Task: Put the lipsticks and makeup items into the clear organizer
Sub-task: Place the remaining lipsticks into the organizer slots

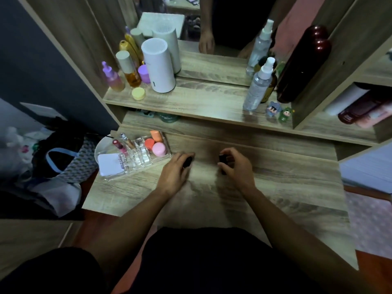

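Lipsticks are sitting in both hands at this moment, just right of the clear organizer [135,154], which is resting at the left end of the wooden table [275,181]. The left hand [177,169] is lying nearest the organizer's right edge, fingers curling over a dark rounded tube [187,161] pressed against the tabletop. The right hand [236,164] is working farther right of the organizer, fingers closing around a black square-ended lipstick [222,159] held upright.

Inside the organizer, two glossy tubes [123,143] are standing in the left-hand slots, and three rounded pink and orange items [156,143] are filling its right compartment. A white card [111,163] is lying against its front left corner.

Judgement: the pick-up step is in hand. The next move is calling for carrying each lipstick leftward and lowering it upright into an open middle slot.
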